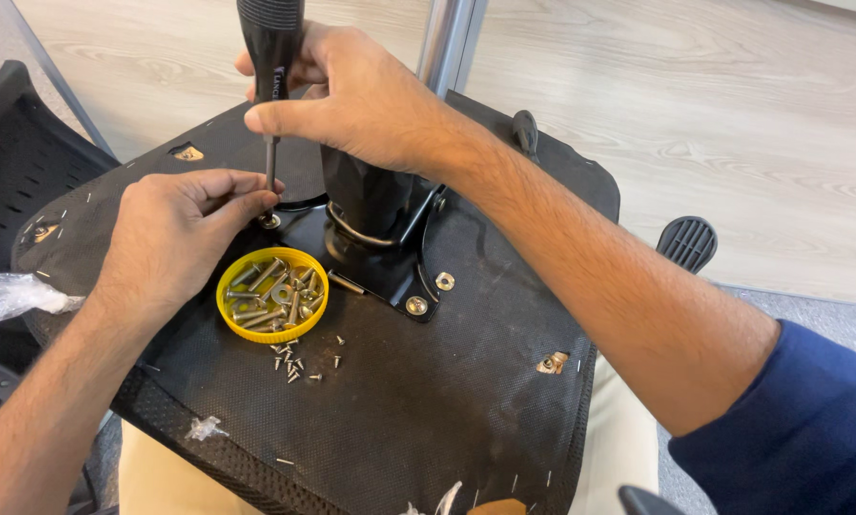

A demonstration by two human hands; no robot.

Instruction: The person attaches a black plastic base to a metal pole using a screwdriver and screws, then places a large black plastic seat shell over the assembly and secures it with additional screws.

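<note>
Black fabric is covering the upturned underside of a chair seat (399, 410), and the work is happening on its upper half. A black metal mounting plate (380, 272) is lying on the fabric, with a dark column housing (366, 195) rising from it and a shiny metal pole (447, 38) continuing up out of view.

A yellow plastic lid (273, 295) is sitting just left of the plate, holding bolts and washers. Loose small screws (294, 362) are lying on the fabric just below the lid. Two bolt heads (430, 293) are showing at the plate's lower right corner. A black lever knob (687, 243) is sticking out past the seat's right edge. Crumpled clear plastic (8, 296) is lying at the far left, beside a black mesh chair part (18, 153).

The right hand (351, 95) is wrapping closed around the black handle of the screwdriver (270, 57). The screwdriver is standing close to upright, long axis running top to bottom, tip pointing down at a bolt (270, 221) at the plate's upper left corner. The left hand (180, 234) is closing its fingertips around the thin shaft just above the bolt, wrist resting on the fabric beside the lid. The column housing is standing just right of the shaft, crowding the right hand.
</note>
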